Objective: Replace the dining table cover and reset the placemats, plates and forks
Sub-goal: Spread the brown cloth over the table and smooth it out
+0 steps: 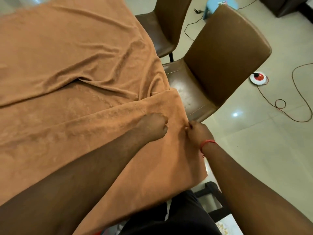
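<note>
Brown table cover (pixel 71 53) is gripped near its corner edge by both hands: left hand (pixel 152 127) fisted on a raised fold, right hand (pixel 198 133) pinching the hanging edge just beside it. Cover is spread over the table, wrinkled. Brown chair (pixel 218 65) is set beside that edge; cables (pixel 298 92) lie on the floor.

Home dining room, covered table (pixel 67 48), chairs (pixel 220 56)
</note>
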